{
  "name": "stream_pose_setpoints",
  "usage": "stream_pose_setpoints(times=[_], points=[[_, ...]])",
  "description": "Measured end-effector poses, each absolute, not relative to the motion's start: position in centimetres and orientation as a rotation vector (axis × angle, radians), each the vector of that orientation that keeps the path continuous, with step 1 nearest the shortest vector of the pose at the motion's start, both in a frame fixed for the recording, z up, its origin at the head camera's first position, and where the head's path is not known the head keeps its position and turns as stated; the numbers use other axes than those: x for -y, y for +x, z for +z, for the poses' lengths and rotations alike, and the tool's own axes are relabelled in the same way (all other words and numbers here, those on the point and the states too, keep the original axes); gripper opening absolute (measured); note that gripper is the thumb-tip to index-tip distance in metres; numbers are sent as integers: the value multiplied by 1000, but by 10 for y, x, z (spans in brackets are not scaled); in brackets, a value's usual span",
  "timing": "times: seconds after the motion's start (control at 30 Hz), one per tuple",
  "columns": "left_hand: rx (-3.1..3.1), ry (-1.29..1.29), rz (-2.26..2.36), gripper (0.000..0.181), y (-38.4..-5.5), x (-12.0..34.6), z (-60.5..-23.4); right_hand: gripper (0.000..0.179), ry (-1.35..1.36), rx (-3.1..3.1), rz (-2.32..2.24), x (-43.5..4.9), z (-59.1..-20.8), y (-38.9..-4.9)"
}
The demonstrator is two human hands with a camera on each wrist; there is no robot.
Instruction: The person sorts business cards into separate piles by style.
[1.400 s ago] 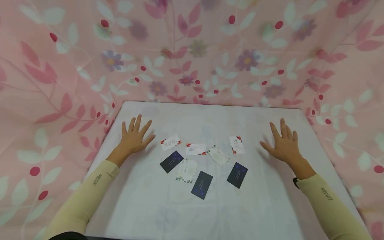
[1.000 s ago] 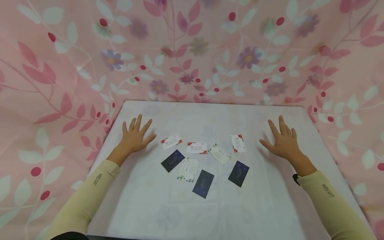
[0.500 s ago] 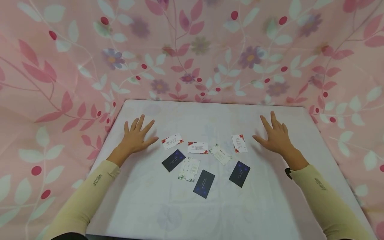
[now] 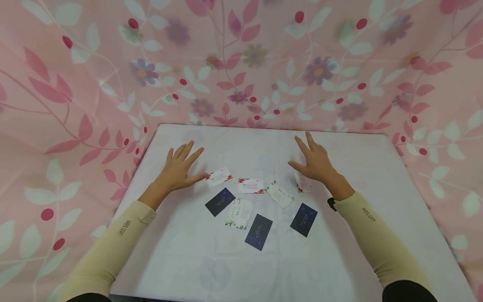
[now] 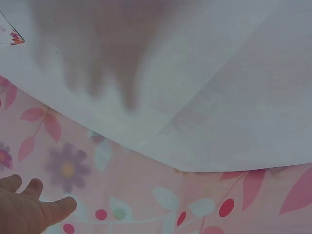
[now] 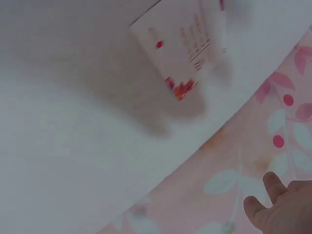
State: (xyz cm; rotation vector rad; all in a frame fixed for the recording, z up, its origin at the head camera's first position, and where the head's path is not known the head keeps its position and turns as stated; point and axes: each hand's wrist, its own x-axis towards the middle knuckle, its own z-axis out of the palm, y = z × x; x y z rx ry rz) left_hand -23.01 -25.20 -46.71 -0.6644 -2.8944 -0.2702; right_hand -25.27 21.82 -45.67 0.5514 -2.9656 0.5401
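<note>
My left hand point(image 4: 177, 171) hovers over the table's left part with fingers spread. Its thumb overlaps the edge of a white card with red flowers point(image 4: 219, 178) in the head view. On the right, my right hand point(image 4: 316, 162) is held spread above another red-flowered white card point(image 4: 303, 182) and partly covers it. A third such card point(image 4: 250, 186) lies between them. Two white cards with green leaves, one point(image 4: 279, 195) right of centre and one point(image 4: 239, 213) nearer, lie among dark blue cards point(image 4: 220, 201), point(image 4: 258, 232), point(image 4: 303, 219). Neither hand holds anything.
A white cloth point(image 4: 181, 260) covers the table. Behind and at both sides hangs a pink floral curtain point(image 4: 241, 63). The cards lie in a loose scatter around the table's middle, and one dark card touches or slightly overlaps a leafy card.
My right hand has moved left, from beside the cards to above the right-hand red-flowered card. The left hand has shifted slightly right, towards the nearest card. The cards keep their arrangement.
</note>
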Motion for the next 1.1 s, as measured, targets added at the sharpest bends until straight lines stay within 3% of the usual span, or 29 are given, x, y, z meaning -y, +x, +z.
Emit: stream_pose_setpoints(times=[0.4, 0.7, 1.1], points=[[2974, -709, -484, 89, -229, 245, -486, 84, 814, 2942, 624, -128, -461, -268], [3065, -686, -505, 75, -227, 245, -500, 75, 922, 3123, 621, -65, -467, -273], [3121, -662, -476, 78, -230, 239, -510, 67, 954, 3259, 655, -23, -481, -273]])
